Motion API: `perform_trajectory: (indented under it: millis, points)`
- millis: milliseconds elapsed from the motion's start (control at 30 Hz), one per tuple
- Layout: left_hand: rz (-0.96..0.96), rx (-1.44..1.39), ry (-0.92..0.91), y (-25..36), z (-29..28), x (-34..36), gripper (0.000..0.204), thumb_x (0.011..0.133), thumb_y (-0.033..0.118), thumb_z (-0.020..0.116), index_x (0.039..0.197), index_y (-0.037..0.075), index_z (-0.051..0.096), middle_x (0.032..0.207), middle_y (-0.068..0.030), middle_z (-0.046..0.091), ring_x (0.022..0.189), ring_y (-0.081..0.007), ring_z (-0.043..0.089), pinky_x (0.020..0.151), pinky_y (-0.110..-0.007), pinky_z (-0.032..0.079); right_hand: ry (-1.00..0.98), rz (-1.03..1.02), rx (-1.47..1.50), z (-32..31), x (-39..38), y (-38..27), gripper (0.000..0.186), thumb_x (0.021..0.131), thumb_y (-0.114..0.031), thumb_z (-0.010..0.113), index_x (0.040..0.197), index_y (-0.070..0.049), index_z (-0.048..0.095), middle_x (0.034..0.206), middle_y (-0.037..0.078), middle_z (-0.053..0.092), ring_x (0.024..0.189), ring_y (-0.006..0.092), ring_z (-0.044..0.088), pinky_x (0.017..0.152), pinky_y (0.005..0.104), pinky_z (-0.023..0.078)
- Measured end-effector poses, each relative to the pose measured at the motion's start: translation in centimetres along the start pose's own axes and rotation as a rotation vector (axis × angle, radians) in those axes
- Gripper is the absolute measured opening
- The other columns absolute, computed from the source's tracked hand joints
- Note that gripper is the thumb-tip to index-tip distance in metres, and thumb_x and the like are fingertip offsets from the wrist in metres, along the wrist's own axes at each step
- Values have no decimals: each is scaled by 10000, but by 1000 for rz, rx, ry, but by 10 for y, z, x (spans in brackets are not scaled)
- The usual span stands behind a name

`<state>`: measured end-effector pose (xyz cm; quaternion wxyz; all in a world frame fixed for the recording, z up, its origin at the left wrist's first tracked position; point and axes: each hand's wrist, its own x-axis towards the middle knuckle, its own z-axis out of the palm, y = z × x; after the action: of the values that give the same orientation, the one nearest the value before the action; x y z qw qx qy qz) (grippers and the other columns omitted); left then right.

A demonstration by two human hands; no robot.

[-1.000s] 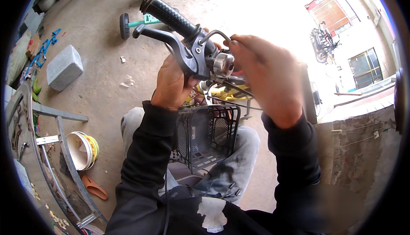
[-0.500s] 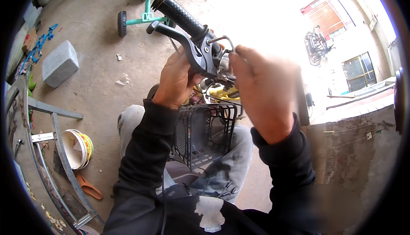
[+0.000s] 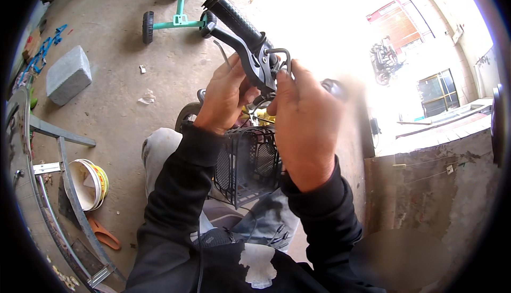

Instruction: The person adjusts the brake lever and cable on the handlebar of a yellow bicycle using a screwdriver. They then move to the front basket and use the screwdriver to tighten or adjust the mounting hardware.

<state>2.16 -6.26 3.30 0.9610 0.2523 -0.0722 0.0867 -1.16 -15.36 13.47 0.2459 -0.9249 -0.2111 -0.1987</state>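
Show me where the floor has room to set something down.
Floor between the bucket and left knee looks largely bare, as does the patch between the grey block and green cart. Crowded: around the brake lever, where left grip and right grip sit close together.

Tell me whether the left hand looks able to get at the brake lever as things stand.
Probably yes: the left hand is right beside the black brake lever, with no visible obstacle between them; the right hand holds the bent hex key to the right.
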Motion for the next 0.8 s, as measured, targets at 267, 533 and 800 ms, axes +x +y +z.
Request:
perform_trajectory:
  millis: [267,533,800]
  points:
    - [-14,28,28,-4,-6,1,315,934,349,511,1132,107,552,774,45,556,510,-22,389,421,-149,261,-72,183,379,0,3,-21,342,896,-78,505,1204,70,500,570,106,578,413,135,513,417,251,403]
    - [-55,-76,-103,-2,-11,0,322,947,246,485,1227,89,512,1011,-13,602,833,-84,562,664,-203,474,-82,418,618,-2,4,-24,386,915,-112,446,1257,67,447,588,100,585,328,71,404,314,194,299]
    - [-25,-30,-33,-2,-2,0,306,973,322,434,1161,102,532,869,28,596,507,-17,379,417,-137,281,-43,413,660,2,4,-30,362,909,-105,455,1223,73,469,581,105,577,327,84,407,312,197,297]
